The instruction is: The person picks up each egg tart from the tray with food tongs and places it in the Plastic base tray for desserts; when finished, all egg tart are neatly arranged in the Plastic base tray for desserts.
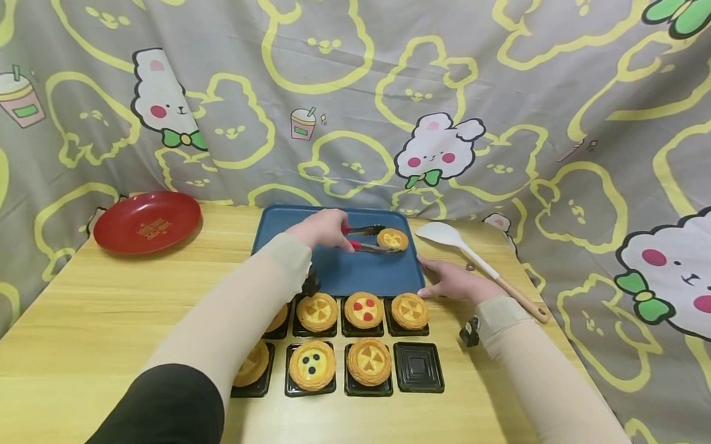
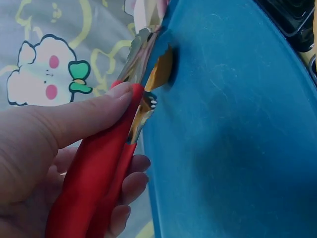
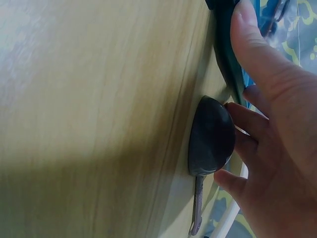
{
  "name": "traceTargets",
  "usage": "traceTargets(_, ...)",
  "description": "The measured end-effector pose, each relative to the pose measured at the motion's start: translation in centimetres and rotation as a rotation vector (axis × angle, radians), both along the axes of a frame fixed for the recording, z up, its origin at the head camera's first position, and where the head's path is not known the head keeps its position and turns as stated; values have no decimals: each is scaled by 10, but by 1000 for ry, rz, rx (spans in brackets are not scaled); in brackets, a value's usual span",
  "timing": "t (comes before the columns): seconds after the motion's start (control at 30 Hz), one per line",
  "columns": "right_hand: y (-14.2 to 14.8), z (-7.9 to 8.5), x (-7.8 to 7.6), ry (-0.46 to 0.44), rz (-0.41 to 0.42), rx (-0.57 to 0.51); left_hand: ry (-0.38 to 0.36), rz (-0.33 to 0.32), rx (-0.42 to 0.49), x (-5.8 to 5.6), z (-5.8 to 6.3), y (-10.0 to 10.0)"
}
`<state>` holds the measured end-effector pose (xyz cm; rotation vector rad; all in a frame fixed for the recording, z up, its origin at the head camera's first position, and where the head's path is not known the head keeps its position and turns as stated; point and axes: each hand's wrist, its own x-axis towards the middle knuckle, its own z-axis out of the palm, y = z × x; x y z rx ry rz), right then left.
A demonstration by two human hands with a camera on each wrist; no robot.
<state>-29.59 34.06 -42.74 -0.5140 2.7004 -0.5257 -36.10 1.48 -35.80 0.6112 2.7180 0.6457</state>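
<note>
My left hand (image 1: 327,228) grips red-handled tongs (image 2: 99,168) above the blue tray (image 1: 346,270). The tongs' metal arms lie on either side of an egg tart (image 1: 392,239) at the tray's right part; whether both arms touch it I cannot tell. My right hand (image 1: 456,280) holds the tray's near right corner, thumb at the front and index finger along the side. Beside its other fingers, in the right wrist view, lies a dark scoop-shaped utensil (image 3: 213,136) with a thin handle. A white spoon (image 1: 442,233) with a wooden handle lies just beyond this hand.
In front of the tray, two rows of black square holders carry several tarts, among them one with red berries (image 1: 363,310) and one with blueberries (image 1: 312,365). One black holder (image 1: 419,367) at the right bears no tart. A red plate (image 1: 148,222) stands at the back left.
</note>
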Motion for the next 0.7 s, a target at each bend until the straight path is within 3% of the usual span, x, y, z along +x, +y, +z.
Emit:
traceTargets(0.2, 0, 1, 1, -2, 3, 7, 47, -8, -15, 2, -6, 3)
traceTargets(0.37, -1, 0, 1, -6, 0, 12, 84, -16, -7, 13, -3, -5)
traceTargets(0.57, -2, 3, 0, -38, -30, 3, 121, -67, -7, 37, 15, -19)
traceTargets(0.7, -2, 2, 0, -20, -18, -16, 158, -131, -23, 63, 28, -27)
